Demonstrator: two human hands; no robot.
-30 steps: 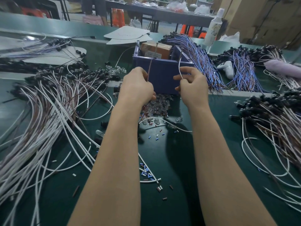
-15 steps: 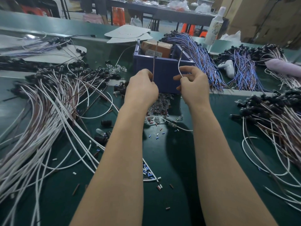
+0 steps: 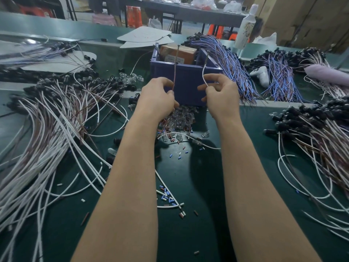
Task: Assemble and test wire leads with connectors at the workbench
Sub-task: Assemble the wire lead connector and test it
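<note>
A brown lead (image 3: 175, 69) stands nearly upright out of the left hand (image 3: 156, 100), pinched in its curled fingers. Beside it a white lead (image 3: 203, 72) curves up from the right hand (image 3: 221, 97) — held between thumb and fingers. Both hover over the green bench (image 3: 188, 186), just in front of a blue bin (image 3: 187, 86). Clear connectors (image 3: 181, 120) lie heaped under the hands — wire bundles (image 3: 47, 129) fan out on either side.

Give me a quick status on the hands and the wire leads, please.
Left hand pinches brown lead, right hand pinches white lead. Both leads upright before the blue bin. Clear parts heaped beneath.
</note>
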